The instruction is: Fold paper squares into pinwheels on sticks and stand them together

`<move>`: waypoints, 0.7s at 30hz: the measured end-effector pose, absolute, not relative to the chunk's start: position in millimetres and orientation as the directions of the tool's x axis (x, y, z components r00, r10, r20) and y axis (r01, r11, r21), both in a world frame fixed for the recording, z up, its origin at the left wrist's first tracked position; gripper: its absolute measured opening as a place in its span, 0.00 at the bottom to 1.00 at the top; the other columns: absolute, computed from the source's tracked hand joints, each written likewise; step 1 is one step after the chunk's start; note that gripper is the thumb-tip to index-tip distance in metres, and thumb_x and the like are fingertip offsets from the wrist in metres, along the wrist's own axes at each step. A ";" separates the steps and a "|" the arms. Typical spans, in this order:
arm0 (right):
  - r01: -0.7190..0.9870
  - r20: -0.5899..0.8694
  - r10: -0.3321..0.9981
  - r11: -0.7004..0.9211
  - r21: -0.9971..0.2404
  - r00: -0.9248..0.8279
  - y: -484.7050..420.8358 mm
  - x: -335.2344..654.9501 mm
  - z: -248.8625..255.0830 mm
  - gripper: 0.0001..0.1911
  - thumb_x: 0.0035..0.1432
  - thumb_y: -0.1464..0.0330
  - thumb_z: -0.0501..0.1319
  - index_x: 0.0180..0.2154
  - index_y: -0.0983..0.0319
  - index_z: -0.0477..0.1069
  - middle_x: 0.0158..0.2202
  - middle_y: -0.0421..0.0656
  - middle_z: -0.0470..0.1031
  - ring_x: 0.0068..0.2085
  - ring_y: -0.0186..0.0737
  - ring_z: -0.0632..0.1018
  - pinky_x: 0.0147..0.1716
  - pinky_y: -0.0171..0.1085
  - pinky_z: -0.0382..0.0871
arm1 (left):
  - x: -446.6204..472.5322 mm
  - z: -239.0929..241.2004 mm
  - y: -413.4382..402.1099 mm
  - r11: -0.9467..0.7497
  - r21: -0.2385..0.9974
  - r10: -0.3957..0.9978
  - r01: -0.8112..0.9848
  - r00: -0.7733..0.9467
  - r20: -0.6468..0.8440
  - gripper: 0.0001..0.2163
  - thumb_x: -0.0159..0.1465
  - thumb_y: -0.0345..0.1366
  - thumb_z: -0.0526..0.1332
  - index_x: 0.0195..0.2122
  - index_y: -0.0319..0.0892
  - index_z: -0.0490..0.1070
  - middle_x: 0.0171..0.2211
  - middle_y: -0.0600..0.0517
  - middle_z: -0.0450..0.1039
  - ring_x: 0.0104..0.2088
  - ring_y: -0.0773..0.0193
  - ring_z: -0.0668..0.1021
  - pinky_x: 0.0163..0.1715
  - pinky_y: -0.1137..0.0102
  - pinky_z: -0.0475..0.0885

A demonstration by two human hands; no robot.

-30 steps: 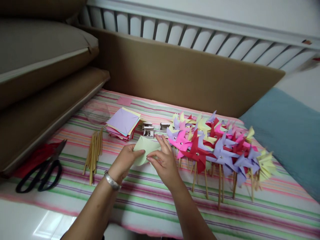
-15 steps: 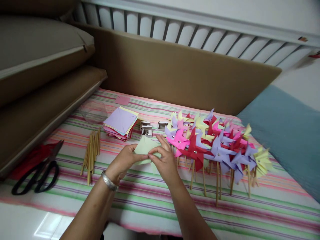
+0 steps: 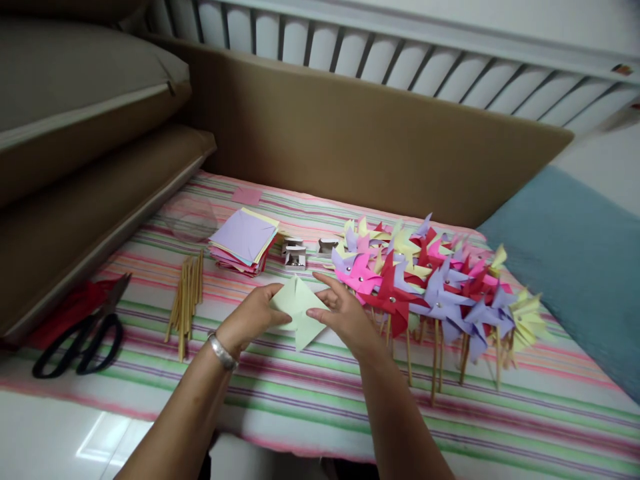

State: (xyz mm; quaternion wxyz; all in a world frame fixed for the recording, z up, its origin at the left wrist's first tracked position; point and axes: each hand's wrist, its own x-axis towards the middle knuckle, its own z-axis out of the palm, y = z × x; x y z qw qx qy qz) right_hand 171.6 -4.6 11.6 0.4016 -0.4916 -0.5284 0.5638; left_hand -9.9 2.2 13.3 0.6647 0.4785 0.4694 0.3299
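A pale green paper square (image 3: 300,308), slit in from its corners, is held between my two hands above the striped cloth. My left hand (image 3: 254,317), a silver bangle on its wrist, pinches the left corner between thumb and fingers. On the opposite side my right hand (image 3: 345,317) grips the right corner, thumb on top and the index finger stretched out. Just beyond the paper stand small open boxes (image 3: 295,257) with shiny bits inside. A stack of coloured paper squares (image 3: 243,237) lies to their left, a lilac sheet on top.
Finished paper pinwheels (image 3: 393,300) on sticks crowd the right side. Loose wooden sticks (image 3: 185,303) and black-handled scissors (image 3: 83,340) lie at left, near a red plastic bag (image 3: 70,310). Brown cushions (image 3: 100,153) rise at far left, and a brown board (image 3: 350,140) backs the striped cloth (image 3: 300,393).
My right hand has shifted its hold from near the paper's middle to its right corner. The paper now lies opened flatter between my hands, and the view has shifted slightly.
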 end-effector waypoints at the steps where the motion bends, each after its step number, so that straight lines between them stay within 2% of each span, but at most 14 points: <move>1: 0.063 -0.163 0.961 -0.153 -0.986 -0.225 -5.5 172.5 13.6 0.36 0.43 0.71 0.67 0.55 0.59 0.60 0.35 0.42 0.76 0.37 0.42 0.77 0.38 0.41 0.70 | -9.5 13.3 1.5 0.326 0.945 0.880 0.014 0.361 -0.309 0.24 0.43 0.25 0.63 0.44 0.35 0.71 0.26 0.55 0.73 0.25 0.68 0.71 0.26 0.74 0.62; 4: 0.087 -0.198 0.936 -0.180 -0.980 -0.291 -9.0 171.6 17.2 0.34 0.42 0.73 0.65 0.54 0.57 0.62 0.41 0.43 0.75 0.38 0.41 0.77 0.34 0.38 0.70 | -6.7 13.4 -0.7 0.323 0.946 0.862 0.009 0.410 -0.299 0.24 0.44 0.24 0.62 0.46 0.38 0.71 0.28 0.55 0.74 0.26 0.68 0.71 0.26 0.74 0.62; 6: 0.129 -0.164 0.940 -0.130 -0.983 -0.298 -10.3 170.4 16.8 0.32 0.42 0.75 0.64 0.52 0.57 0.64 0.45 0.42 0.74 0.42 0.42 0.75 0.38 0.38 0.69 | -4.7 13.8 -1.7 0.316 0.949 0.854 0.011 0.431 -0.290 0.24 0.44 0.23 0.62 0.45 0.39 0.72 0.28 0.55 0.74 0.26 0.68 0.71 0.26 0.74 0.63; 10: 0.154 -0.116 0.958 -0.077 -0.985 -0.263 -8.1 170.6 12.1 0.28 0.42 0.76 0.64 0.49 0.57 0.68 0.46 0.41 0.74 0.47 0.43 0.74 0.44 0.40 0.67 | -4.7 15.7 -0.6 0.325 0.944 0.878 -0.061 0.391 -0.277 0.24 0.43 0.23 0.65 0.44 0.39 0.72 0.33 0.53 0.74 0.30 0.66 0.74 0.30 0.73 0.66; 14: -0.016 -0.129 0.989 -0.131 -0.991 -0.072 -3.5 167.3 9.1 0.29 0.41 0.74 0.65 0.49 0.59 0.67 0.46 0.44 0.74 0.45 0.46 0.75 0.41 0.41 0.70 | -6.8 17.3 1.9 0.352 0.883 0.933 -0.312 0.196 -0.302 0.24 0.47 0.32 0.68 0.47 0.41 0.68 0.36 0.50 0.75 0.34 0.63 0.76 0.36 0.68 0.70; 18: -0.200 -0.075 0.989 -0.048 -0.979 0.130 -2.6 153.0 5.6 0.28 0.42 0.72 0.65 0.48 0.61 0.66 0.46 0.46 0.75 0.44 0.47 0.76 0.42 0.44 0.70 | 4.5 13.6 0.3 0.393 0.806 0.917 -0.443 0.254 -0.308 0.18 0.47 0.36 0.69 0.40 0.38 0.73 0.35 0.47 0.77 0.34 0.63 0.77 0.39 0.68 0.70; 21: -0.262 -0.035 0.974 0.026 -0.965 0.225 -4.4 140.8 1.4 0.27 0.43 0.72 0.64 0.48 0.62 0.66 0.45 0.46 0.76 0.45 0.47 0.76 0.44 0.44 0.70 | 18.7 6.6 -2.8 0.352 0.821 0.934 -0.450 0.222 -0.278 0.17 0.44 0.35 0.71 0.36 0.37 0.75 0.33 0.48 0.78 0.34 0.63 0.77 0.39 0.70 0.68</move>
